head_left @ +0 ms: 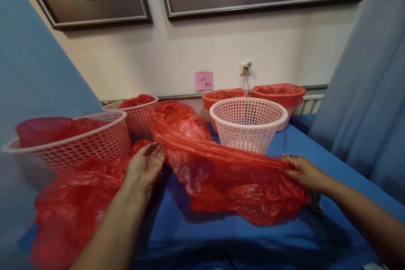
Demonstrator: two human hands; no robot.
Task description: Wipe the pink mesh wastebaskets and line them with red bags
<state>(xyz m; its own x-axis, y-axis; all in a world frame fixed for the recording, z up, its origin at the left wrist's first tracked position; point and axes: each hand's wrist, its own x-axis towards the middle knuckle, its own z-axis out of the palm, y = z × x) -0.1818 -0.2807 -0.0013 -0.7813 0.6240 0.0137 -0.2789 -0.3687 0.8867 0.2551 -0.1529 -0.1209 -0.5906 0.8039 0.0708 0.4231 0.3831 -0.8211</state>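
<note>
A thin red plastic bag [234, 177] is stretched sideways above the blue table, its upper edge taut and its lower part hanging in folds. My right hand [300, 171] pinches the bag's right end between thumb and fingers. At the left end, my left hand [148, 161] is turned palm up, its curled fingertips at the bag's edge; the grip there is partly hidden. Just behind the bag stands a pinkish-white perforated plastic basket [249, 124] with no liner. Its lower front is covered by the bag.
More crumpled red bags [79, 202] lie at left, with another heap [182, 120] behind my left hand. Two baskets [120, 135] [144, 120] at left hold red plastic. Red-lined baskets [278, 93] [224, 94] stand by the wall. A dark packet [316, 202] lies beneath my right hand on the blue tablecloth [177, 236].
</note>
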